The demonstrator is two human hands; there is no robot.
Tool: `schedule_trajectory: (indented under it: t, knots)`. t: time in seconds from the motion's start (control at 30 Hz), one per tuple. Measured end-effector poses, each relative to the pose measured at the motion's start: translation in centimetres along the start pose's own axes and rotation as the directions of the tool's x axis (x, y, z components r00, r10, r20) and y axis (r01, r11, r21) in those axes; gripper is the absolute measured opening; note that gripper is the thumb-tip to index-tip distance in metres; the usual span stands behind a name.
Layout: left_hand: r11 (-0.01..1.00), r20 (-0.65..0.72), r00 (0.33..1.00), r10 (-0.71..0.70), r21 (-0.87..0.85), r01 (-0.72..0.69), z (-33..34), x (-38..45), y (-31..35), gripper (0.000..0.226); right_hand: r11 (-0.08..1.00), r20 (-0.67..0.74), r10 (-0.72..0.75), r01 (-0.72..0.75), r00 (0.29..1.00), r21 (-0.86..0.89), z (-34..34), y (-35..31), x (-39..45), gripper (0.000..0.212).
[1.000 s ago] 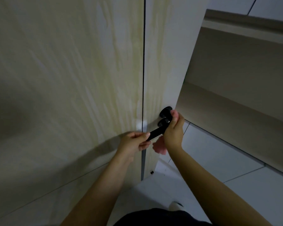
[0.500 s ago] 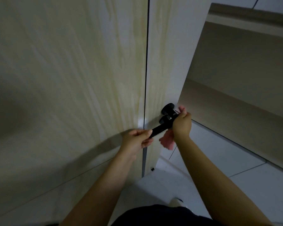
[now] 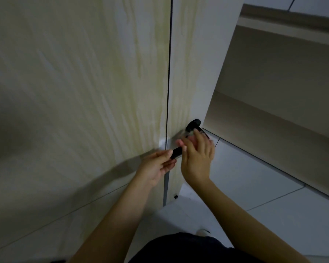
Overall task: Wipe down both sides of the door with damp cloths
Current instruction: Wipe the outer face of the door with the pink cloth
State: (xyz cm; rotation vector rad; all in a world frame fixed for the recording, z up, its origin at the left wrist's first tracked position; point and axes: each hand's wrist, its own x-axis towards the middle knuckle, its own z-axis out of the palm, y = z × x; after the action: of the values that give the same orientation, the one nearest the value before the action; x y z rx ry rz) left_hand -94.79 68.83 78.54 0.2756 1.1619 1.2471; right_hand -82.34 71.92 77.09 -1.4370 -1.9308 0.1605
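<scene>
Your left hand [image 3: 156, 166] pinches the free end of the black lever handle [image 3: 177, 151], thumb on top and fingers curled under it. Your right hand [image 3: 196, 160] is up over the middle of the handle, back of the hand toward you, fingers fairly straight and close together but motion-blurred, so you cannot tell exactly how they grip. A bit of pink cloth [image 3: 191, 139] shows between those fingers and the handle; most of it is hidden behind the hand, and its edges are smeared.

The door [image 3: 190, 63] stands ajar in front of you, seen at a steep angle. Its face is pale, off-white with faint yellowish wood-grain streaks running top to bottom, matte, dimly lit. A thin dark vertical gap [image 3: 168, 73] separates it from the matching panel [image 3: 74, 82] on the left, which has the same streaky grain and a grey shadow across its lower part. The handle's round black base [image 3: 193, 123] sits near the door's right edge, low in the view. A small black spot [image 3: 175, 196] sits at the door's bottom corner, too small to identify.

Right of the door, a beige wall [image 3: 283, 82] meets a white tiled floor [image 3: 254, 186] with dark grout lines. Dark clothing [image 3: 188, 249] fills the bottom edge, with a pale shoe tip [image 3: 203, 232] just above it.
</scene>
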Motion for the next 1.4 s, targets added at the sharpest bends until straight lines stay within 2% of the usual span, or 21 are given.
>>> schedule_trajectory:
  t: [0.07, 0.13, 0.27, 0.37, 0.43, 0.5, 0.57, 0.63, 0.73, 0.77, 0.83, 0.87, 0.97, 1.13, 1.2, 1.3, 1.4]
  knots:
    - [1.0, 0.01, 1.0, -0.016, 0.002, 0.016, -0.2, 0.0, 0.0, 0.005, 0.991, 0.104, -0.134, 0.133, 0.985, 0.022, -0.5, 0.7, 0.8, 0.048]
    - [1.0, 0.008, 1.0, -0.023, -0.014, 0.023, -0.2, 0.0, 0.0, 0.003, 0.982, 0.188, -0.19, 0.186, 0.964, 0.04, -1.5, 2.4, 2.0, 0.052]
    - [0.998, 0.007, 1.0, -0.013, -0.058, 0.013, 0.2, 0.0, -0.5, 0.002, 0.985, 0.135, -0.171, 0.165, 0.976, 0.055, -1.2, 2.2, 1.9, 0.047]
    - [0.992, 0.093, 0.996, 0.012, -0.123, 0.0, 0.6, 0.2, -0.9, 0.012, 0.945, 0.208, -0.327, 0.316, 0.922, 0.083, -0.1, 1.5, 0.4, 0.049]
    - [0.993, 0.039, 0.999, 0.003, -0.114, 0.002, 0.8, 0.3, -1.0, 0.008, 0.951, 0.192, -0.31, 0.303, 0.931, 0.065, -1.1, 2.6, 1.4, 0.06]
    - [0.993, -0.023, 1.0, 0.008, -0.116, -0.01, 1.0, 0.5, -1.1, 0.009, 0.957, 0.101, -0.289, 0.284, 0.952, 0.056, -1.8, 4.0, 2.6, 0.065]
    - [0.991, -0.061, 0.998, 0.027, -0.126, -0.035, 1.6, 0.5, -1.1, 0.01, 0.963, 0.137, -0.227, 0.2, 0.964, 0.182, -1.9, 4.5, 2.7, 0.049]
    - [0.986, -0.101, 0.994, 0.037, -0.16, -0.052, 2.5, 0.4, -1.2, 0.012, 0.954, 0.195, -0.081, 0.02, 0.977, 0.299, -1.7, 4.6, 2.5, 0.041]
    - [0.97, -0.18, 0.982, 0.063, -0.222, -0.103, 4.2, 0.1, -1.6, 0.014, 0.922, 0.29, 0.161, -0.248, 0.944, 0.296, -1.7, 4.9, 3.3, 0.058]
    - [0.963, -0.215, 0.974, 0.077, -0.236, -0.128, 4.6, 0.1, -1.8, 0.013, 0.902, 0.318, 0.2, -0.301, 0.927, 0.31, -1.6, 4.9, 3.6, 0.059]
    - [0.952, -0.29, 0.951, 0.111, -0.243, -0.185, 5.3, 0.0, -2.3, 0.012, 0.847, 0.306, 0.239, -0.352, 0.922, 0.399, -1.6, 4.9, 3.9, 0.039]
    - [0.946, -0.325, 0.936, 0.133, -0.241, -0.218, 5.6, 0.0, -2.6, 0.013, 0.828, 0.295, 0.256, -0.366, 0.921, 0.424, -1.5, 5.0, 4.1, 0.036]
    - [0.916, -0.427, 0.883, 0.194, -0.242, -0.318, 6.6, -0.2, -3.6, 0.009, 0.842, 0.337, 0.274, -0.394, 0.901, 0.369, -1.7, 6.4, 4.9, 0.041]
    - [0.832, -0.59, 0.772, 0.236, -0.288, -0.474, 8.4, -0.5, -5.5, 0.016, 0.856, 0.443, 0.183, -0.363, 0.878, 0.367, -2.9, 8.9, 5.1, 0.045]
    - [0.809, -0.623, 0.743, 0.246, -0.291, -0.511, 9.0, -0.9, -6.2, 0.011, 0.837, 0.483, 0.171, -0.385, 0.859, 0.389, -3.5, 10.3, 4.8, 0.044]
    - [0.787, -0.702, 0.655, 0.281, -0.223, -0.576, 9.9, -1.6, -7.4, 0.011, 0.794, 0.55, 0.124, -0.415, 0.826, 0.445, -4.9, 12.3, 4.2, 0.038]
    - [0.767, -0.752, 0.584, 0.306, -0.17, -0.619, 10.7, -2.7, -8.9, 0.008, 0.744, 0.549, 0.06, -0.404, 0.834, 0.532, -7.1, 13.2, 3.5, 0.032]
